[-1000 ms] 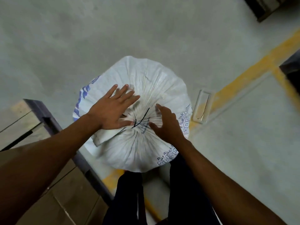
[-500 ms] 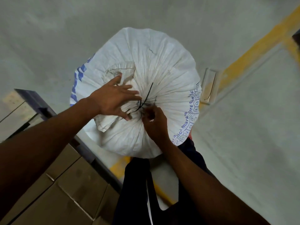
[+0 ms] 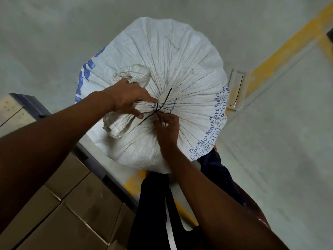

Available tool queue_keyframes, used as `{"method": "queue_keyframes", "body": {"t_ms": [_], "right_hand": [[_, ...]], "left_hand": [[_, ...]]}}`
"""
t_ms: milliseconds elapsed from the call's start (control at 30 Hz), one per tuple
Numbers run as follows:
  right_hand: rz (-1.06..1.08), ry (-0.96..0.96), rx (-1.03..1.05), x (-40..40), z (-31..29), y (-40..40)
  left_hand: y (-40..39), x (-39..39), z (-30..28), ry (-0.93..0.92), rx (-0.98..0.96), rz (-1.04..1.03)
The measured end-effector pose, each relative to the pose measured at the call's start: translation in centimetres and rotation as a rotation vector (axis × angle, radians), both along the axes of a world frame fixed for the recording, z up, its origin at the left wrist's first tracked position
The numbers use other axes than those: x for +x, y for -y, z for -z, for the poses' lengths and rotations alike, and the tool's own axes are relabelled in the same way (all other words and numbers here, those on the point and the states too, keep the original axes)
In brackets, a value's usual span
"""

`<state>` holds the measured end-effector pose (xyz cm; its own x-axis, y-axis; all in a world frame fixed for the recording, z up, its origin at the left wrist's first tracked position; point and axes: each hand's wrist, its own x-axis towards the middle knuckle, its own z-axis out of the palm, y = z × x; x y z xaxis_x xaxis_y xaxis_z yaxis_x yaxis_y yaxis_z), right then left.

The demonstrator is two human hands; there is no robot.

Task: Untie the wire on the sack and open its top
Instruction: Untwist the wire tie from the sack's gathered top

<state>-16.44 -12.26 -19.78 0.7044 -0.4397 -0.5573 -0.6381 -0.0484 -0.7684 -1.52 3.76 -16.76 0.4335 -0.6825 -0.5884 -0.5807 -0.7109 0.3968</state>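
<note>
White woven sack [image 3: 173, 56], blue print, full, upright at frame centre; top gathered into pleats, neck flopped toward the left. Thin black wire [image 3: 159, 107] still wound round the neck, ends crossed.

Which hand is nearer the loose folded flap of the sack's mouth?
Left. The left hand grips the gathered neck right beside the flap. The right hand is on the far side of the black wire, its fingers at the twist.

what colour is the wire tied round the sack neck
Black; the wire shows best in the head view, cinched round the white sack.
</note>
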Motion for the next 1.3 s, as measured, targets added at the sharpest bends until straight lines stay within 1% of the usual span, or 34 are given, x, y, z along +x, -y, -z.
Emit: {"method": "queue_keyframes", "body": {"t_ms": [67, 167, 200, 267, 300, 367, 467, 533, 633, 733, 800, 900, 967, 1200, 1300], "right_hand": [[0.003, -0.036, 0.001, 0.4, 0.9, -0.3], [-0.048, -0.083, -0.022, 0.7, 4.3, 0.1], [-0.041, -0.083, -0.013, 0.9, 4.0, 0.2], [-0.037, -0.016, 0.002, 1.3, 2.3, 0.7], [-0.049, 0.028, 0.031, 1.3, 1.7, 1.1], [-0.063, 0.09, 0.16, 1.0, 1.1, 2.2], [-0.021, 0.041, 0.371, 0.0, 1.1, 3.9], [-0.033, 0.021, 0.442, -0.5, 1.1, 4.8], [-0.118, 0.042, 0.503, -0.5, 0.5, 6.2], [-0.193, 0.047, 0.617, -0.5, -0.2, 7.7], [-0.288, 0.04, 0.664, -0.5, -0.4, 8.9], [-0.407, -0.011, 0.663, -0.5, -0.6, 10.4], [-0.437, -0.03, 0.626, -0.4, -0.8, 10.7], [-0.376, -0.001, 0.548, 0.4, -0.7, 10.9], [-0.372, 0.027, 0.553, 0.6, -1.2, 10.9]], "left_hand": [[-0.3, -0.1, 0.1, 0.004, -0.014, -0.006], [-0.3, -0.3, 0.1, 0.024, -0.067, -0.04], [-0.4, -0.4, 0.1, 0.024, -0.089, -0.055], [-0.5, -0.6, 0.1, 0.026, -0.114, -0.071], [-0.5, -0.7, 0.1, 0.02, -0.123, -0.081], [-0.2, -1.0, 0.0, 0.005, -0.148, -0.105], [0.4, -1.4, 0.0, 0.015, -0.175, -0.113], [0.4, -1.6, 0.1, 0.018, -0.192, -0.124], [0.6, -1.5, 0.1, -0.003, -0.211, -0.145], [1.0, -1.3, -0.1, -0.041, -0.213, -0.164], [1.0, -1.2, -0.3, -0.048, -0.205, -0.172], [1.1, -1.1, -0.2, -0.048, -0.201, -0.176], [1.4, -0.9, -0.1, -0.052, -0.199, -0.211], [3.2, -0.8, -0.3, -0.001, -0.201, -0.429], [3.6, -0.8, -0.1, 0.014, -0.18, -0.465]]}}
